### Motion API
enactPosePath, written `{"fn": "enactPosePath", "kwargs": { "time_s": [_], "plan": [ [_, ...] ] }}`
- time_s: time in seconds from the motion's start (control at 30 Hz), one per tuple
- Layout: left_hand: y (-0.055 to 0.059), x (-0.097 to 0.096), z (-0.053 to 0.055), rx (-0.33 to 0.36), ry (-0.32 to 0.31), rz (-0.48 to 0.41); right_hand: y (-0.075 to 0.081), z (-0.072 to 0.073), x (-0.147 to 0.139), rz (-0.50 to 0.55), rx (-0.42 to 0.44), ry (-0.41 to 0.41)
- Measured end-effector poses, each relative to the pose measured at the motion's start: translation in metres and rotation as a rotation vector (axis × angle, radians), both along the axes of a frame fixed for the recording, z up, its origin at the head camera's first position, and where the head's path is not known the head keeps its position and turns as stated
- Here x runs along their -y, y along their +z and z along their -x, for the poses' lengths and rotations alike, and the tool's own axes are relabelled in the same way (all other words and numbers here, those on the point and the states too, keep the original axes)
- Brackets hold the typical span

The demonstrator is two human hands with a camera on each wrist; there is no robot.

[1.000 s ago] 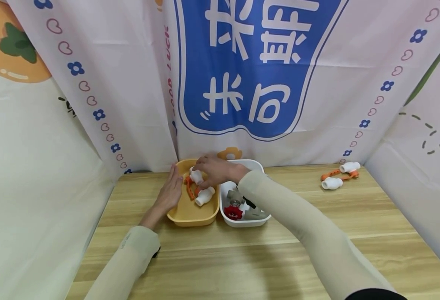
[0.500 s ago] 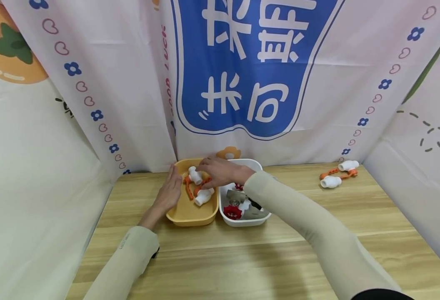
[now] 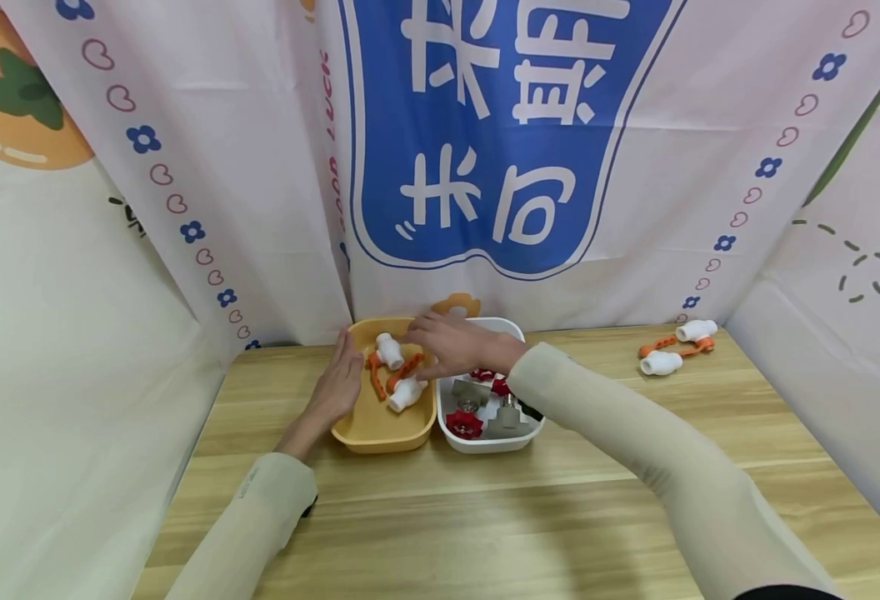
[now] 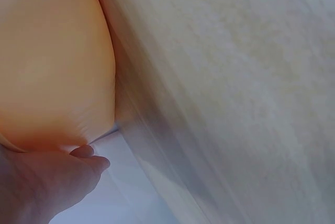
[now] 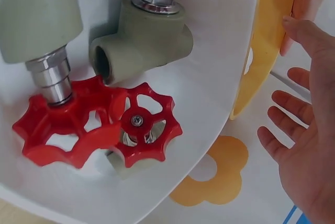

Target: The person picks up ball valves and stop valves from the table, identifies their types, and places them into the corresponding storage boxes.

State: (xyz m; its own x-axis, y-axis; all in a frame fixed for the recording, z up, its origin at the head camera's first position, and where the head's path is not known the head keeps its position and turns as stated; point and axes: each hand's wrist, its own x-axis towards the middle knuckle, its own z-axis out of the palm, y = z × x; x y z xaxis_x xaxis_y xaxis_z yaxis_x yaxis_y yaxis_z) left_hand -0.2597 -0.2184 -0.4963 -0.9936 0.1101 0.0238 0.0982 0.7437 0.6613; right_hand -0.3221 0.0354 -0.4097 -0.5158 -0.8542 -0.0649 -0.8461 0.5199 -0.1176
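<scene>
My left hand (image 3: 338,383) lies with straight fingers along the outer left wall of the yellow bin (image 3: 376,427). In the left wrist view its fingertips touch the bin's wall. Inside the bin are two white ball valves with orange lever handles, one further back (image 3: 389,352) and one nearer (image 3: 407,393). My right hand (image 3: 458,344) hovers over the yellow bin's right rim and the adjoining white bin (image 3: 485,447). In the right wrist view its fingers are spread and loosely bent, with nothing held.
Several grey-green valves (image 5: 144,41) with red handwheels (image 5: 149,124) lie in the white bin, partly hidden by my right arm in the head view. Two more white ball valves (image 3: 661,362) with orange handles rest on the wooden table (image 3: 440,517) at the far right. A printed cloth (image 3: 635,283) hangs behind.
My right hand has drawn back to the right, away from the ball valves in the yellow bin, uncovering more of them. The left hand stays against the bin.
</scene>
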Motion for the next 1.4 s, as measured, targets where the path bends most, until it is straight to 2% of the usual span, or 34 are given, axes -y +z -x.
{"fn": "enactPosePath", "kwargs": {
  "time_s": [0.4,0.83,1.07,1.4],
  "plan": [
    [-0.002,0.001,0.000,-0.004,-0.006,0.013,0.006,-0.007,-0.021,-0.011,-0.057,0.004],
    [-0.004,0.000,0.001,-0.009,-0.001,-0.001,0.003,-0.007,-0.052,-0.015,-0.038,-0.068],
    [-0.004,0.000,0.000,-0.010,0.001,0.002,-0.004,-0.009,-0.067,-0.008,-0.080,-0.060],
    [-0.002,0.001,0.000,-0.005,-0.006,0.018,-0.004,-0.016,-0.085,-0.033,-0.102,-0.123]
  ]
}}
